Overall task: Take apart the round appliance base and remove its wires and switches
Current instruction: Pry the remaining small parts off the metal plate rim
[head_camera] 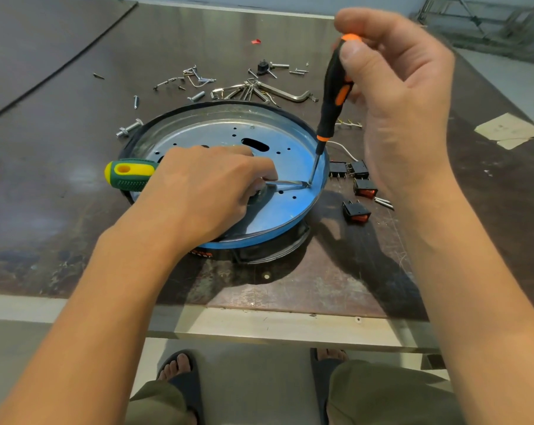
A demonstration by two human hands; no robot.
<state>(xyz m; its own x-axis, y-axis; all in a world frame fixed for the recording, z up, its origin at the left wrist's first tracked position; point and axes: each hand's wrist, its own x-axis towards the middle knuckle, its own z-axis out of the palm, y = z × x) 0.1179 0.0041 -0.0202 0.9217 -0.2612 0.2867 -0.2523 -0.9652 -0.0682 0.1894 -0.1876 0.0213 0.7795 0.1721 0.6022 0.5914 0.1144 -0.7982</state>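
Observation:
The round appliance base, a shallow metal pan with a bluish film and a black rim, lies in the middle of the table. My left hand grips a green and yellow screwdriver laid flat across the pan, its blade pointing right. My right hand holds a black and orange screwdriver nearly upright by its top. Both tips meet at the pan's right inner wall. Several black rocker switches with red faces lie on the table right of the pan. A white wire sits behind them.
Loose bolts, screws and bent metal clips are scattered behind the pan, with hex keys and a small black knob. A bolt lies at the pan's left. Taped paper is at the right. The table's front edge is near me.

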